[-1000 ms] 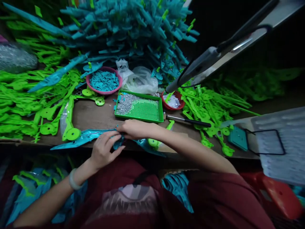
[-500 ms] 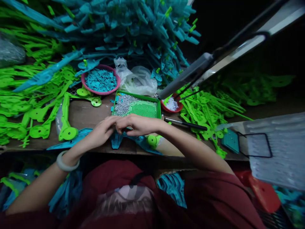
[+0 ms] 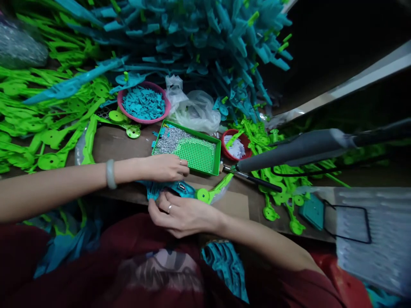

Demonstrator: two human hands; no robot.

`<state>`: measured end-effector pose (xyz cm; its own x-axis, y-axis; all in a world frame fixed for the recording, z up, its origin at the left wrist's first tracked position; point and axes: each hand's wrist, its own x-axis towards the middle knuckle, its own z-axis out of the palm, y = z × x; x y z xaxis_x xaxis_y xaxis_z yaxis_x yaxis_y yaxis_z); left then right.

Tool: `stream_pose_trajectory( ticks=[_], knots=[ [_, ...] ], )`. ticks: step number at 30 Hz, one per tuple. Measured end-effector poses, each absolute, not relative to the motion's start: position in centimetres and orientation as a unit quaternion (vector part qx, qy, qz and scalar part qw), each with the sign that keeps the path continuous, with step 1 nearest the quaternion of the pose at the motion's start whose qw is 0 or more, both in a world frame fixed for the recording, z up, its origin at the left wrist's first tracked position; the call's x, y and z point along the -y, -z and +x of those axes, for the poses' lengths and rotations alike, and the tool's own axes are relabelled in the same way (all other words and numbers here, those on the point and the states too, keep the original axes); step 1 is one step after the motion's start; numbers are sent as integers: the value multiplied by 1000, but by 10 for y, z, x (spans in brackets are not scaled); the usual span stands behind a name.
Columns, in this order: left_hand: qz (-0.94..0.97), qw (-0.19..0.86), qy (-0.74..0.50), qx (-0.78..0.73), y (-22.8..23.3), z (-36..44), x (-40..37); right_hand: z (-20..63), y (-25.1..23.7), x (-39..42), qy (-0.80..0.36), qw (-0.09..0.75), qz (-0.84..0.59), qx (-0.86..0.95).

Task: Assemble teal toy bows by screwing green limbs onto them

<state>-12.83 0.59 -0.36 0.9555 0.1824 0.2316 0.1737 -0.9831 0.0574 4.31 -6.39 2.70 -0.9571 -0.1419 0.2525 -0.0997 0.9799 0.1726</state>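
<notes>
Left hand (image 3: 163, 167) laid flat, fingers nearly straight and barely curled, pressing down on a teal plastic piece (image 3: 176, 188) at the near edge of the bench (image 3: 115, 147), nothing pinched. Right hand (image 3: 184, 214) just below, palm half open, fingertips (image 3: 160, 197) touching the near edge of the same piece; whether anything is gripped between them cannot be told. Beside the right hand's thumb side, a green plastic arm with a round hub (image 3: 210, 192), apparently joined to the teal piece. Just beyond the left hand's knuckles, a green tray (image 3: 205, 156) with small metal bits heaped at its far corner. Further off, a pink bowl (image 3: 144, 102) of teal chips, a red bowl (image 3: 236, 146), a black-handled tool (image 3: 257, 179). Probably light, thin and stiff, a little springy, smooth enough to slide under a flat palm; best taken by the edges near the middle, not by the thin tips, likely to bend or snap
</notes>
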Motion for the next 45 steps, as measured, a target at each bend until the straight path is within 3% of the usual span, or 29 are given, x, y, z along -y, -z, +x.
stream_pose_trajectory(
  ticks=[4, 8, 16, 23, 29, 34, 39, 42, 45],
  knots=[
    [976, 38, -156, -147, 17, -158, 9, 61, -20, 56, 107, 185, -16, 977],
    [930, 73, -210, -293, 25, -170, 54, 72, -11, 35, 144, 171, -67, 972],
    [772, 80, -358, -519, 49, -134, 113, 56, 19, 5, -119, 163, -220, 954],
    [738, 53, -369, -563, 50, -126, 120, 47, 30, 17, -194, 236, -278, 911],
    [709, 109, -411, -563, 46, -127, 119, 41, 37, 25, -250, 269, -302, 880],
    [760, 80, -344, -545, 51, -132, 120, 46, 22, 18, -346, 236, -312, 853],
    [757, 43, -326, -565, 51, -132, 124, 47, -5, -1, -487, 145, -297, 808],
    [759, -2, -312, -571, 50, -132, 125, 44, -17, -9, -449, 90, -251, 853],
    [762, -36, -303, -572, 50, -131, 123, 41, -22, -8, -329, 47, -218, 918]
  ],
)
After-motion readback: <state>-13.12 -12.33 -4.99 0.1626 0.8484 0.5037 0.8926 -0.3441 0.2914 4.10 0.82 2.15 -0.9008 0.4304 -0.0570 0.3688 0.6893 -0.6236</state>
